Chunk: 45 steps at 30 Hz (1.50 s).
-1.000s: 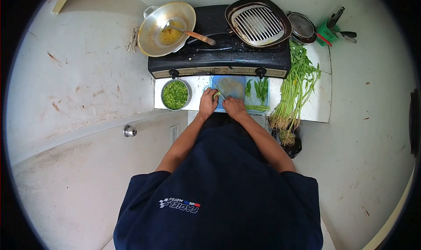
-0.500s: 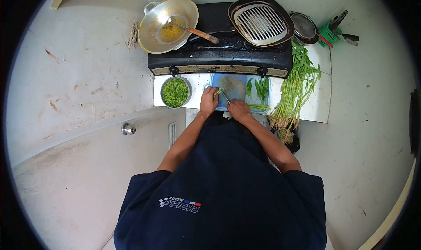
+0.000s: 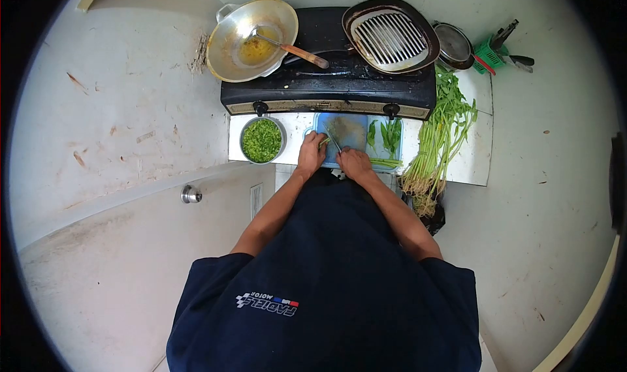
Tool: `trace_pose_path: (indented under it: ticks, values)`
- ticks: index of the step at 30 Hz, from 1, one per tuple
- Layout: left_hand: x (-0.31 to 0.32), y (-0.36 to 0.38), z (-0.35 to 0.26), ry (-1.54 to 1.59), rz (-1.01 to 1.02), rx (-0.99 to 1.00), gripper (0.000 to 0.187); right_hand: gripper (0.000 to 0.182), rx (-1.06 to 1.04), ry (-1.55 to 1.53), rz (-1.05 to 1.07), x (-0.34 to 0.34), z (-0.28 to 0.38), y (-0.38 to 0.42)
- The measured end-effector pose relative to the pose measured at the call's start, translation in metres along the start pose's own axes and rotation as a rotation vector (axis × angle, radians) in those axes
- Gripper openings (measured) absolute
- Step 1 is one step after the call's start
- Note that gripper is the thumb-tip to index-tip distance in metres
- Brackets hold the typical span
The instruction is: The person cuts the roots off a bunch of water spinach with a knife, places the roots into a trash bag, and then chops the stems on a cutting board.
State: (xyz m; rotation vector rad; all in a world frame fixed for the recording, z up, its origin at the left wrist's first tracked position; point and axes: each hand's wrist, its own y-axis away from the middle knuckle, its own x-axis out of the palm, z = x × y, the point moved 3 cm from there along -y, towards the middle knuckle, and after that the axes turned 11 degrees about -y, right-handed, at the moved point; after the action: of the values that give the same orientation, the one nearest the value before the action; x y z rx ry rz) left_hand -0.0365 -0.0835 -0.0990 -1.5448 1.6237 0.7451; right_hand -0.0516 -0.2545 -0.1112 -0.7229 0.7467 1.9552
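Note:
On the blue cutting board [image 3: 356,123], my left hand [image 3: 312,153] is closed around green stalks [image 3: 324,141] near the board's left side. My right hand [image 3: 354,164] grips a knife [image 3: 334,139], its blade angled up and left toward the stalks. Most of the handle is hidden under my fingers. Cut stalks [image 3: 386,162] lie at the board's lower right, with loose green leaves [image 3: 390,136] above them. A round bowl of finely chopped greens [image 3: 261,140] stands left of my left hand.
Behind the board is a black stove [image 3: 326,91] bearing a wok [image 3: 225,42] with a wooden-handled ladle [image 3: 304,55] and a grill pan [image 3: 390,36]. Rooted leafy greens [image 3: 444,130] lie at right, beyond them a small pan [image 3: 454,44] and a green utensil basket [image 3: 488,51].
The view has shifted slightly, so the stove and counter sit a little lower. Both hands keep their grips, and the knife blade stands at a slightly different angle by the stalks.

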Motion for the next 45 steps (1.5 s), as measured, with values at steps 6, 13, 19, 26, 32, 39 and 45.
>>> trace_pose_path:
  ticks: [6,13,19,26,32,39,45]
  values:
    - [-0.001,0.000,0.000,0.002,0.017,0.016,0.018,0.039,0.067,0.017,0.032,-0.003,0.004,0.005]
    - [-0.005,0.000,-0.002,-0.024,0.027,0.011,0.020,0.043,0.070,-0.007,0.059,0.000,0.006,0.004]
    - [-0.003,-0.001,-0.002,-0.002,0.014,0.008,0.019,0.041,0.048,-0.008,0.037,0.009,0.004,-0.008]
    - [-0.001,0.001,0.000,-0.004,-0.016,0.034,0.019,0.033,0.042,0.023,0.068,0.012,0.007,-0.015]
    - [0.000,0.001,0.001,0.032,-0.018,0.011,0.017,0.026,0.072,0.116,0.168,0.003,0.011,0.002]
    - [-0.002,0.002,-0.001,-0.009,0.001,0.025,0.016,0.037,0.002,0.097,0.047,0.019,0.001,-0.002]
    - [-0.001,0.001,-0.002,0.017,-0.022,0.022,0.015,0.036,-0.006,0.077,-0.002,0.020,0.001,-0.006]
